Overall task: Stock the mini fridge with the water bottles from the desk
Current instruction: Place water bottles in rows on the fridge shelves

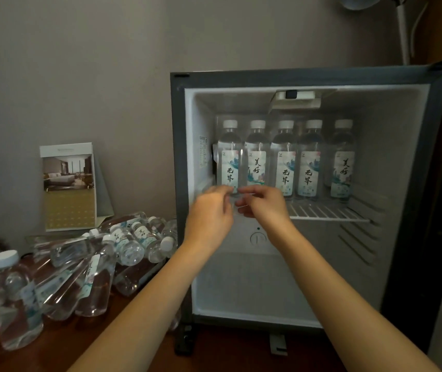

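The left hand [209, 216] and right hand [265, 204] are reaching into the mini fridge [308, 73], fingers [219, 193] curling by the bases of the leftmost upright bottles [229, 159] on the wire shelf [327, 210]; pinching or not, I cannot tell. Spare bottles [131, 242] are lying on the worktop [53, 353].

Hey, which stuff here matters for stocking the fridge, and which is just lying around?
For the job: mini fridge, wire shelf, bottles on the shelf, bottles on the desk, left hand, right hand.
Just lying about: brochure stand, lamp.
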The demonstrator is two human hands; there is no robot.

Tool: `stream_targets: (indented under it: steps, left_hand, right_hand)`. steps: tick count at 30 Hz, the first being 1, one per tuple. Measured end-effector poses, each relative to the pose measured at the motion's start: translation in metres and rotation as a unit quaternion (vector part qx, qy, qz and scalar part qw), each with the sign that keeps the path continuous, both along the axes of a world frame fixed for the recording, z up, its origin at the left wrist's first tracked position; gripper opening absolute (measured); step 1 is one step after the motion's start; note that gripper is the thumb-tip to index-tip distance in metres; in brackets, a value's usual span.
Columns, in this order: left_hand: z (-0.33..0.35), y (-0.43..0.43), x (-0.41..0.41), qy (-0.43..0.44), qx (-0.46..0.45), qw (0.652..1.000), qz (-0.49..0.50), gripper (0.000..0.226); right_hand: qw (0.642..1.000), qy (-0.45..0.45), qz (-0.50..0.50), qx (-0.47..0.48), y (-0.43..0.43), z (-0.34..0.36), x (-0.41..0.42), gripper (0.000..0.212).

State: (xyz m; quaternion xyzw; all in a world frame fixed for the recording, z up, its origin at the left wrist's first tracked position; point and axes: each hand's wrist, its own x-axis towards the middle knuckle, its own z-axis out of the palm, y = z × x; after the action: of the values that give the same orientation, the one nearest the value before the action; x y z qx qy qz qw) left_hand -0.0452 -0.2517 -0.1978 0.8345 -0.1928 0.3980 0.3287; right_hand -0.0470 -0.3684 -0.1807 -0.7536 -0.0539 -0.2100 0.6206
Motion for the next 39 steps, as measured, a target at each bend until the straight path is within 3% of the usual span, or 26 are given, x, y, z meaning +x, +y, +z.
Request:
stream_targets:
  steps: [3,6,10,13,16,20,24,28,34,39]
  left_hand:
    - [-0.024,0.036,-0.021,-0.131,-0.058,0.990,-0.011,0.020]
    - [-0.055,0.079,-0.022,-0.140,-0.099,0.984,0.041,0.018]
    - [-0.097,0.125,-0.001,0.027,-0.083,0.985,0.147,0.020]
    - [-0.122,0.144,0.015,0.189,-0.042,0.963,0.185,0.024]
    - [-0.143,0.147,0.026,0.306,-0.010,0.939,0.158,0.028]
    - [-0.167,0.129,0.037,0.396,0.010,0.914,0.093,0.038]
    - [-0.176,0.119,0.047,0.455,-0.091,0.883,0.067,0.054]
    - [-0.176,0.123,0.053,0.474,-0.171,0.864,0.017,0.049]
    - [-0.166,0.135,0.040,0.511,-0.220,0.830,-0.030,0.054]
    - [-0.161,0.162,0.020,0.574,-0.189,0.795,-0.056,0.061]
  right_hand:
    - [0.996,0.019,0.065,0.053,0.019,-0.021,-0.019,0.024]
    - [0.989,0.069,0.127,0.023,0.037,-0.048,-0.030,0.023]
    - [0.963,0.152,0.207,-0.087,0.064,-0.081,-0.028,0.022]
    - [0.932,0.217,0.232,-0.177,0.088,-0.104,-0.025,0.025]
    - [0.908,0.237,0.220,-0.267,0.104,-0.127,-0.021,0.029]
    - [0.900,0.239,0.197,-0.306,0.114,-0.148,-0.015,0.039]
    - [0.895,0.232,0.158,-0.345,0.116,-0.156,-0.009,0.053]
    - [0.898,0.224,0.139,-0.353,0.116,-0.163,-0.006,0.051]
    - [0.907,0.204,0.094,-0.357,0.120,-0.173,-0.002,0.042]
    - [0.918,0.203,0.067,-0.335,0.130,-0.176,-0.007,0.035]
